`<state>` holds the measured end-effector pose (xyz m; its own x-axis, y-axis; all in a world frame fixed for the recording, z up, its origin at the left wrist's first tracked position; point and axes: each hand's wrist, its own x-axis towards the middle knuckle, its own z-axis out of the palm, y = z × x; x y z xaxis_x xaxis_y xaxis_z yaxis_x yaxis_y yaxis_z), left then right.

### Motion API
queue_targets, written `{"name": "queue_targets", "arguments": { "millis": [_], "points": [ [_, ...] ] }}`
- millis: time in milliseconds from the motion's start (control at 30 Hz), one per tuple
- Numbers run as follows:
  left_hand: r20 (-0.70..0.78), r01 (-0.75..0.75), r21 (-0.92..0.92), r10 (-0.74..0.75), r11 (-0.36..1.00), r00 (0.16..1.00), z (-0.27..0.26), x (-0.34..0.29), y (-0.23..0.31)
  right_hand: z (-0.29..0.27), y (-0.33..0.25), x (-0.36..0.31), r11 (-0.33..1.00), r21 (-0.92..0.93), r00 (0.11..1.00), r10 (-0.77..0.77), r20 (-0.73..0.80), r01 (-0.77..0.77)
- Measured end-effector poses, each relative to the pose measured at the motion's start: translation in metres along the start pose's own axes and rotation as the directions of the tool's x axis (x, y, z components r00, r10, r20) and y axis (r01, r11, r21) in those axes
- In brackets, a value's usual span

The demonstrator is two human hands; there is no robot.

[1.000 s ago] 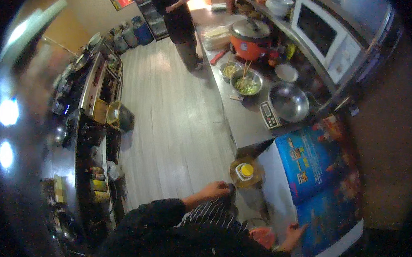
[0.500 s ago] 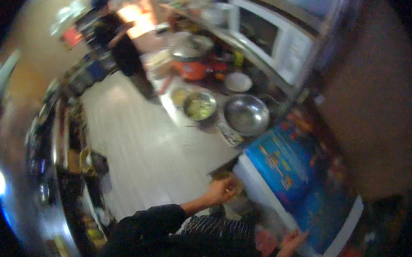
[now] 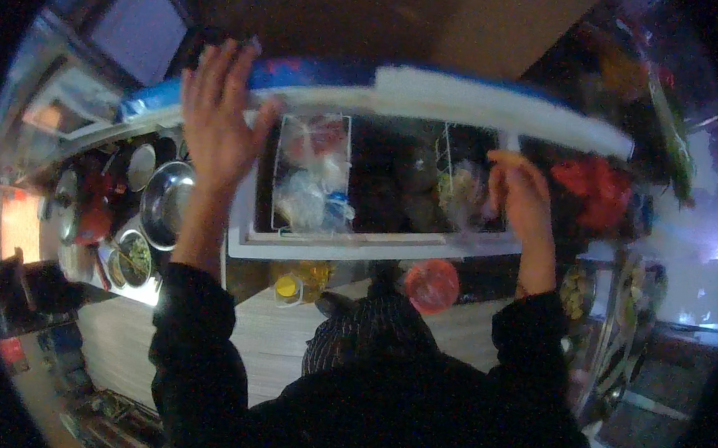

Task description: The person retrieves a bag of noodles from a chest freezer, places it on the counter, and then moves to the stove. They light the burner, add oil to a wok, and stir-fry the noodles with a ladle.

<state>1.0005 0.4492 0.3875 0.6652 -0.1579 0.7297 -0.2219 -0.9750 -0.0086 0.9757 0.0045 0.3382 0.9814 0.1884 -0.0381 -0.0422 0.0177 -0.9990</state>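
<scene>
A white chest freezer [image 3: 324, 247] stands open in front of me, its blue-topped lid [image 3: 501, 101] raised at the back. My left hand [image 3: 221, 110] is stretched flat against the lid's left part, fingers spread. Over the right end of the opening is my right hand [image 3: 524, 190], loosely bent with nothing visible between its fingers. Inside, a white wire basket [image 3: 348, 169] holds clear plastic bags [image 3: 302, 199] with blurred contents. More bagged food [image 3: 461, 185] lies near my right hand. The freezer's middle is too dark to make out.
Left of the freezer are a steel bowl [image 3: 167, 206], a pan of chopped greens [image 3: 133, 258] and a red pot [image 3: 89, 218]. A yellow-capped oil jug [image 3: 288, 286] and a red tub [image 3: 431, 285] stand before the freezer. A red bag [image 3: 594, 190] lies at right.
The freezer lid has gone from closed to raised. My left hand has moved onto it, and my right hand is now over the opening. My view has turned toward the freezer.
</scene>
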Motion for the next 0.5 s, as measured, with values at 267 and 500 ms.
{"name": "queue_targets", "arguments": {
  "millis": [267, 500],
  "points": [
    [-0.036, -0.071, 0.042, 0.072, 0.997, 0.997, 0.036, 0.078, -0.036, -0.128, 0.223, 0.010, 0.855, -0.475, 0.977, 0.159, -0.142, -0.208],
    [-0.027, -0.156, 0.049, 0.158, 0.986, 0.987, 0.047, 0.100, -0.049, -0.180, 0.310, 0.063, 0.415, -0.869, 0.963, 0.106, -0.248, -0.270]
  ]
}}
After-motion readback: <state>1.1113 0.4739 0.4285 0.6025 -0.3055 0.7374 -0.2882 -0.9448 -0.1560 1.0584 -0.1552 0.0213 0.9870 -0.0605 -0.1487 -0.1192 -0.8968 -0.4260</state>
